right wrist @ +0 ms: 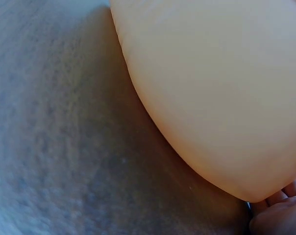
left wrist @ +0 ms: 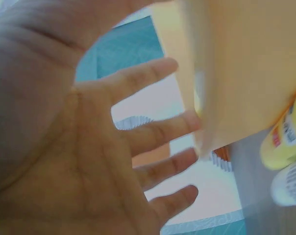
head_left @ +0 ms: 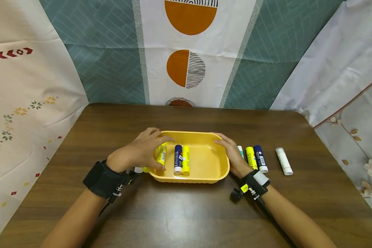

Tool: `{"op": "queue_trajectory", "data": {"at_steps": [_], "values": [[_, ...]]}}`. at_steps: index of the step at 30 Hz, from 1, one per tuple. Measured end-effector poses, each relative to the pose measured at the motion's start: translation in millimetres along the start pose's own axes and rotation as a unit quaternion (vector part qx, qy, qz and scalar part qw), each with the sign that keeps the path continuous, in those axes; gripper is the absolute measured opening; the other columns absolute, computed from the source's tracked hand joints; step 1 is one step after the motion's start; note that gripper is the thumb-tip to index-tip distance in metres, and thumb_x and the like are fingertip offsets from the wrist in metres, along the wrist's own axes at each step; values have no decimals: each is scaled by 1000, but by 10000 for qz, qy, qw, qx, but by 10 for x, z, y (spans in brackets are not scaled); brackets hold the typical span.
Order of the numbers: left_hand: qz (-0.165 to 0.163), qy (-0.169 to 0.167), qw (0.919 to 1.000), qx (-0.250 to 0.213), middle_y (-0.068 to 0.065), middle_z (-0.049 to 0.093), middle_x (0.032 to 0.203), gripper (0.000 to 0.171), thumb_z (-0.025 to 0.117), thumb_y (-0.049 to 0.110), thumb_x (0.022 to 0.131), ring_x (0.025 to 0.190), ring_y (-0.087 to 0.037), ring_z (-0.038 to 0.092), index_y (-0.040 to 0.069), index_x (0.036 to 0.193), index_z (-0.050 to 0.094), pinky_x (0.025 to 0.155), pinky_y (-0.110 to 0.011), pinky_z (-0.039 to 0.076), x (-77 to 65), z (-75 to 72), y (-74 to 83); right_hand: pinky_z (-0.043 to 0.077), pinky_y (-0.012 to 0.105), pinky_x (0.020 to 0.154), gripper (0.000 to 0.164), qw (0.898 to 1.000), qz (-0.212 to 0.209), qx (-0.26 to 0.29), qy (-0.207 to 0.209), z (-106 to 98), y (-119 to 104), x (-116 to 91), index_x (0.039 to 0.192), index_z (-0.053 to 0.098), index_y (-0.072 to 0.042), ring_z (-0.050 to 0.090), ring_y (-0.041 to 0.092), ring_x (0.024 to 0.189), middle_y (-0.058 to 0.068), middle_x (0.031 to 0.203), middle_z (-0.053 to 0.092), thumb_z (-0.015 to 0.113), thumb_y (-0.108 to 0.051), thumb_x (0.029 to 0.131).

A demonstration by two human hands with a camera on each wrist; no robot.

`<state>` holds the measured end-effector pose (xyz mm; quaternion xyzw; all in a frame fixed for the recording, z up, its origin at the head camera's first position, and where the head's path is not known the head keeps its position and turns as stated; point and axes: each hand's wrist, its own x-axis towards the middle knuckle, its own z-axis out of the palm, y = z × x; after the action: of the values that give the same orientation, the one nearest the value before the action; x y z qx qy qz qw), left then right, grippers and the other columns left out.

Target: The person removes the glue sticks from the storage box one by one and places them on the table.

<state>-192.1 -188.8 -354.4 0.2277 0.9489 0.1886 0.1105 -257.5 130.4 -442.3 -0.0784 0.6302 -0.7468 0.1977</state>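
Note:
A yellow tray [head_left: 204, 180] sits mid-table. Inside it are a yellow glue stick [head_left: 162, 154] by the left wall, a navy one [head_left: 178, 158] and another yellow one [head_left: 186, 160] side by side. My left hand [head_left: 141, 151] spans the tray's left end; in the left wrist view its fingers are straight and spread, tips at the tray's wall [left wrist: 251, 58]. Below that palm, outside the tray, lies a yellow glue stick with a white end [left wrist: 285, 142], mostly hidden in the head view. My right hand [head_left: 232, 153] grips the tray's right end, thumb over the rim.
Right of the tray, behind my right wrist, lie a partly hidden white-and-green stick [head_left: 240, 151], a yellow glue stick [head_left: 251, 157] and a navy one [head_left: 260, 158]. A white stick [head_left: 283, 161] lies farther right. Patterned cloth [head_left: 111, 69] hangs behind the brown table [head_left: 179, 213].

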Motion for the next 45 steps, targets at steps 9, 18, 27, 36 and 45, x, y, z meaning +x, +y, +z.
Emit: {"op": "queue_trajectory", "data": {"at_steps": [9,18,27,36,45], "values": [[68,456,9987,-202,-11,47,146,91,93,32,73,135,-35,32,23,151,46,104,-64,39,-230,-273,-103,53,38,98,39,9999,60,-66,49,13,6,15,145,52,-13,57,27,120,12,141,51,47,-22,108],[-683,245,9972,-169,-21,44,146,94,92,29,74,128,-42,37,19,151,41,94,-65,45,-459,-455,-357,53,38,99,39,10000,39,-57,2,1,14,0,145,51,-12,57,26,118,12,141,51,47,-22,107],[-1136,-572,9909,-434,-21,48,142,93,93,24,73,127,-40,42,16,150,42,96,-63,45,-393,-332,-499,53,38,98,38,9999,5,-116,-62,10,6,21,145,51,-13,56,29,120,12,141,51,46,-22,108],[-1242,-693,9896,-202,-17,55,137,98,96,30,67,118,-35,51,17,149,44,91,-57,48,-344,-258,-464,53,38,98,39,10000,44,-49,-18,0,10,-11,145,51,-13,57,28,120,12,142,51,47,-22,108],[-1373,-773,9874,-141,-14,54,136,101,97,30,66,117,-34,47,21,151,42,88,-54,49,-313,-236,-456,52,40,100,39,9999,30,-132,-50,0,-4,17,146,51,-14,55,30,120,12,141,52,45,-22,108]]}}
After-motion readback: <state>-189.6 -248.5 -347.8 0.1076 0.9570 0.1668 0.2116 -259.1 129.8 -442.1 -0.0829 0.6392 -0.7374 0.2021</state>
